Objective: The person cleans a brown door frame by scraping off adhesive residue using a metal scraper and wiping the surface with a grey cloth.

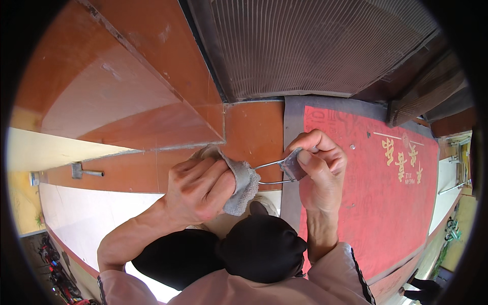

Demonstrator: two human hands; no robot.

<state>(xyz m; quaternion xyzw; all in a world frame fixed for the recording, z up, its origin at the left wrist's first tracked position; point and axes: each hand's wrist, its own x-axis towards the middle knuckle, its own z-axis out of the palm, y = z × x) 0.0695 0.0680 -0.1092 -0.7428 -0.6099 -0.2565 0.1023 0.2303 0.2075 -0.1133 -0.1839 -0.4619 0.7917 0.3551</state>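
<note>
My left hand [202, 190] is closed around a grey cloth [244, 187], which wraps one end of a bent metal wire piece [271, 164]. Between thumb and fingers, my right hand [320, 167] pinches a small flat dark plate [294, 166] at the wire's other end. Two strands of wire span the gap between the hands, above the tiled floor. What the cloth covers cannot be seen, nor can it be told exactly what the object is.
A red mat [381, 213] with yellow characters lies at the right, before a ribbed screen door [312, 45]. A small tool with a flat head [77, 170] rests on the brown tiles at the left. Motorbikes [57, 270] stand lower left; another person's legs [423, 289] show lower right.
</note>
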